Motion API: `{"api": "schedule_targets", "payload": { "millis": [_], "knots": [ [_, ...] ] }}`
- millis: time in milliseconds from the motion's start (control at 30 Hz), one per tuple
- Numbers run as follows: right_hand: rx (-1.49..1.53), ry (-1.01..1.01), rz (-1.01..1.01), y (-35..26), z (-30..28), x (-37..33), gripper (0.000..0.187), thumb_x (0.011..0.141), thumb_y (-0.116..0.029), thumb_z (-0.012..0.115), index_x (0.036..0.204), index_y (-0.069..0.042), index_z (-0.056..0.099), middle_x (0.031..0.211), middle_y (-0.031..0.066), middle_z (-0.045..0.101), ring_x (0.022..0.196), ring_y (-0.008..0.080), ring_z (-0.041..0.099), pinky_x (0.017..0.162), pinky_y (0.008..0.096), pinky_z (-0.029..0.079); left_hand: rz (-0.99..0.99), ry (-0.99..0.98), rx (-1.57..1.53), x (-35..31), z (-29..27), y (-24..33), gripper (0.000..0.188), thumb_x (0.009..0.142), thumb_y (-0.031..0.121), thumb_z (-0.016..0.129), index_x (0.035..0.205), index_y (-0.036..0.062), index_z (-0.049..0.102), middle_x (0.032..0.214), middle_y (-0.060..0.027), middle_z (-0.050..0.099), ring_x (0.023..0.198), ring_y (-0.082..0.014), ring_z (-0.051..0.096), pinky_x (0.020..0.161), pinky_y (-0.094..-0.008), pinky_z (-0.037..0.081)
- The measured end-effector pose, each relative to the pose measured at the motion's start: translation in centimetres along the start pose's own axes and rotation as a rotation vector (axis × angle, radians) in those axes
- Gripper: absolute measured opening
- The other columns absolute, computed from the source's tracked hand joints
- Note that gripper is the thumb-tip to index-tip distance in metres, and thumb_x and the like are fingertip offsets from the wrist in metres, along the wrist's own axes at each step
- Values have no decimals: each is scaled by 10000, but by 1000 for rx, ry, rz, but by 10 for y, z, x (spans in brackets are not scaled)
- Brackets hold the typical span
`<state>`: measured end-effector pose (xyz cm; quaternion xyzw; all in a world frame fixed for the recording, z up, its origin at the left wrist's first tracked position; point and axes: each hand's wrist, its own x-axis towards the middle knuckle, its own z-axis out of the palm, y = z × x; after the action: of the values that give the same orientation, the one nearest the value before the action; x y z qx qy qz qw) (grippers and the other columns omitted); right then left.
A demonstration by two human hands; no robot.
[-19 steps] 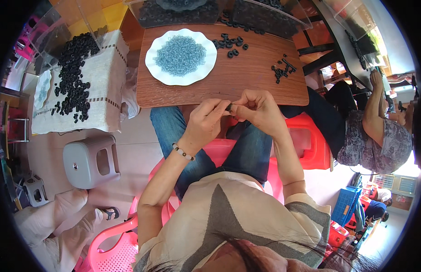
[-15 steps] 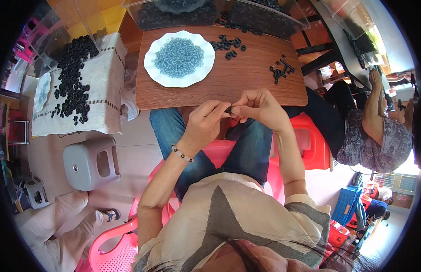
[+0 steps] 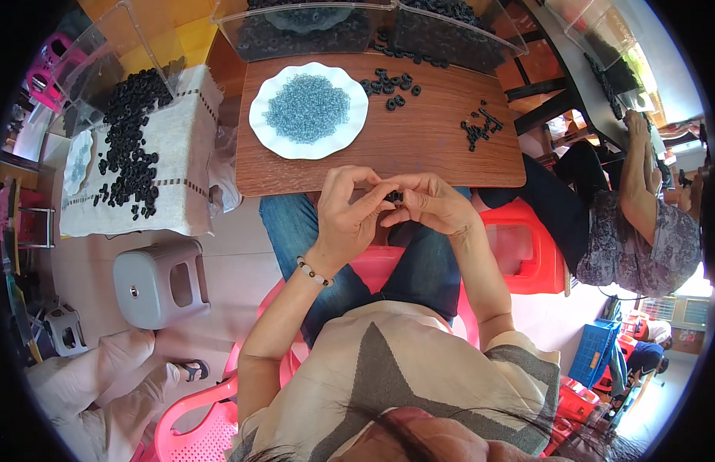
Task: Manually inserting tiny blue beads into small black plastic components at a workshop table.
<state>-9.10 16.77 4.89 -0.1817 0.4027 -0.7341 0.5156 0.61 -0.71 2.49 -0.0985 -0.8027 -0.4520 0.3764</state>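
Both my hands meet in front of the wooden table's near edge, over my lap. Between their fingertips is a small black ring-shaped part [image 3: 394, 197], mostly covered by the fingers. My left hand [image 3: 348, 212] pinches it from the left, a beaded bracelet on that wrist. My right hand [image 3: 434, 204] grips it from the right with thumb and fingers. On the table [image 3: 419, 162] a white scalloped plate [image 3: 263, 145] bears a heap of small clear bluish rings [image 3: 307, 108]. Loose black ring-shaped parts [image 3: 391, 83] lie right of the plate, and smaller black pieces [image 3: 481, 129] farther right.
Clear bins [image 3: 307, 35] of black parts line the table's back. At left, black parts [image 3: 134, 146] spread over a cloth-covered table [image 3: 184, 154]. A grey stool [image 3: 159, 285] stands below it. Another person [image 3: 631, 231] works at the right; a person's legs [image 3: 103, 377] show lower left.
My hands have turned and drawn closer together round the small black part, the fingers shifting their hold. The whole view has tilted slightly, so the table sits a little lower.
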Motion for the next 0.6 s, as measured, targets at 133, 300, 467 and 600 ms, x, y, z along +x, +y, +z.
{"api": "schedule_targets", "payload": {
  "millis": [133, 300, 467, 600],
  "knots": [
    [-65, -16, 6, -1, -2, 0, 433, 1020, -246, 640, 1326, 59, 618, 1247, 118, 682, 1132, 191, 673, 986, 346, 569, 58, 5, 76, 0, -2, -3, 393, 711, 8, 786, 1095, 85, 754, 1032, -82, 622, 965, -299, 595, 794, -410, 505],
    [-65, 17, 6, 11, -14, 3, 417, 1022, -224, 632, 1318, 69, 619, 1244, 143, 684, 1129, 203, 675, 1028, 362, 544, 102, -24, 109, 0, 1, -3, 377, 709, 33, 782, 1082, 75, 750, 1026, -89, 619, 971, -312, 595, 800, -417, 504],
    [-50, 75, -8, 8, -3, 11, 430, 1015, -244, 645, 1306, 71, 624, 1231, 155, 686, 1120, 205, 680, 1034, 353, 547, 11, -17, 141, -3, 0, -13, 322, 728, 23, 780, 1045, 73, 761, 1028, -83, 611, 957, -302, 593, 781, -404, 509],
    [-4, 100, 10, 6, -6, 17, 463, 1027, -313, 622, 1276, 76, 633, 1196, 165, 696, 1109, 216, 688, 1027, 361, 560, -127, 26, 110, 0, -1, -10, 299, 766, 75, 789, 1065, 90, 791, 989, -66, 605, 943, -260, 571, 788, -359, 476]
  ]
}}
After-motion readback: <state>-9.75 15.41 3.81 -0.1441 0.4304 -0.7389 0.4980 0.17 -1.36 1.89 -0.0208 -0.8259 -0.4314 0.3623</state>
